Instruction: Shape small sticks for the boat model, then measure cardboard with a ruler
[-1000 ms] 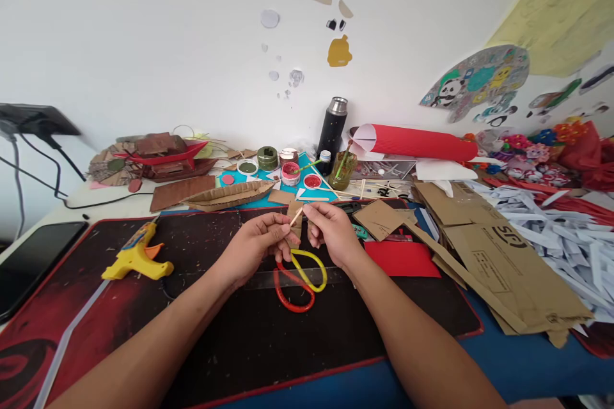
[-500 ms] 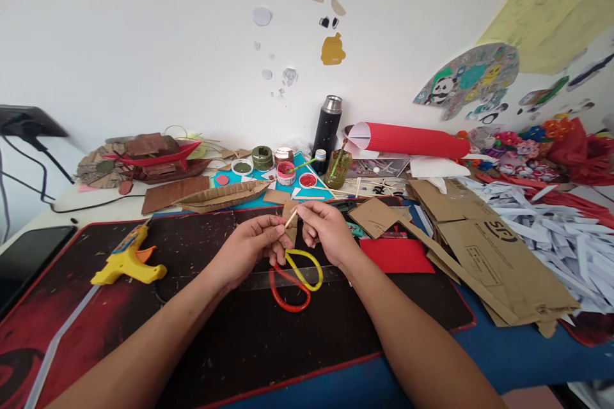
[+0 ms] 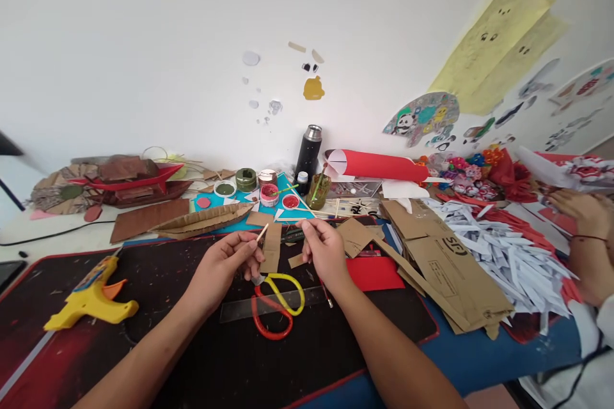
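Note:
A short thin wooden stick [image 3: 262,232] points up from my left hand [image 3: 230,262], pinched between thumb and fingertips. My right hand [image 3: 326,252] is apart from it, thumb and fingers pressed together; what they hold, if anything, I cannot make out. Below my left hand lie scissors [image 3: 296,307] with one yellow and one red handle, their blades mostly hidden. They rest across a clear ruler [image 3: 235,312] on the dark mat. A pencil end [image 3: 329,301] shows beside my right wrist. Cardboard strips [image 3: 272,249] lie just beyond my hands.
A yellow glue gun [image 3: 93,300] lies at left. Behind stand a cardboard boat shape [image 3: 204,222], paint jars [image 3: 247,179] and a black flask [image 3: 308,152]. Flattened cardboard [image 3: 451,275] and folded white paper pieces [image 3: 508,255] fill the right, where another person's hand [image 3: 582,211] works.
My hands have moved apart, and the stick is now in my left hand alone. The view has swung right and up, bringing another person's hands into sight.

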### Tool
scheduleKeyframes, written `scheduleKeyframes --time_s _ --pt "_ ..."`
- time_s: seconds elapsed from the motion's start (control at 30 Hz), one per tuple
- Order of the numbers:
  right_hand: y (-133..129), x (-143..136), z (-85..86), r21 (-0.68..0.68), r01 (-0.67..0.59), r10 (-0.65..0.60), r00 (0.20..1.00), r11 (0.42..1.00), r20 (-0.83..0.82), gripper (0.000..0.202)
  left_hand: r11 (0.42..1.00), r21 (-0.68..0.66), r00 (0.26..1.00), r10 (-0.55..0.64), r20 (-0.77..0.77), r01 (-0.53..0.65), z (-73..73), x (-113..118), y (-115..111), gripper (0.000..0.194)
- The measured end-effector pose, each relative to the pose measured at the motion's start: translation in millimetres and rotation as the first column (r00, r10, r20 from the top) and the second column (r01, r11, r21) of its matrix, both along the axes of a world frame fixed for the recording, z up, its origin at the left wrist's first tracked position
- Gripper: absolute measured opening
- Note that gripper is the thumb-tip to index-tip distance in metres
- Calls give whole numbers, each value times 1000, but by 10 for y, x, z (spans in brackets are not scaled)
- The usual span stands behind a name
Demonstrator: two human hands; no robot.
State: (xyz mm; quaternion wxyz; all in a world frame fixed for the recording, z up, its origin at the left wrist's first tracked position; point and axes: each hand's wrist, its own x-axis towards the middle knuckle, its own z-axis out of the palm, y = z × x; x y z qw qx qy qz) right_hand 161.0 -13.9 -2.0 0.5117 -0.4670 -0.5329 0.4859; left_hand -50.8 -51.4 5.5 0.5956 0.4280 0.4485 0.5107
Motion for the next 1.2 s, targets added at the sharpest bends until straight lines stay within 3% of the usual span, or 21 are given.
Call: scheduleKeyframes --time_s 0.2,0.33,0.43,0.67,0.8,0.87,0.93,1.1,1.2 --pt "209 486 119 180 120 -172 936 976 309 39 1000 -21 1000 10 21 -9 38 10 -17 48" --pt "375 603 204 312 2 -219 715 950 664 44 999 -33 1000 1 27 0 31 13 -16 50" --pt "481 552 256 321 -105 -220 530 941 819 51 999 -41 999 -3 35 4 11 2 -9 52" --pt "684 366 343 234 -259 -178 222 937 959 46 998 -53 998 -13 57 16 -36 -19 2 53" --pt "749 369 378 206 -273 -175 134 940 975 46 998 -63 998 -25 61 29 -68 -26 11 52" --pt "769 409 403 237 -277 -204 141 931 969 46 997 -68 998 -34 59 39 -81 -27 15 53" --pt "789 464 450 315 -276 -264 206 908 942 44 996 -73 997 -41 58 45 -85 -25 14 55" --pt "829 518 745 569 -172 -384 580 804 718 36 996 -77 998 -43 52 47 -72 -16 4 57" --pt "850 425 983 534 -64 -309 755 843 578 37 996 -79 997 -46 54 50 -70 -9 2 59"
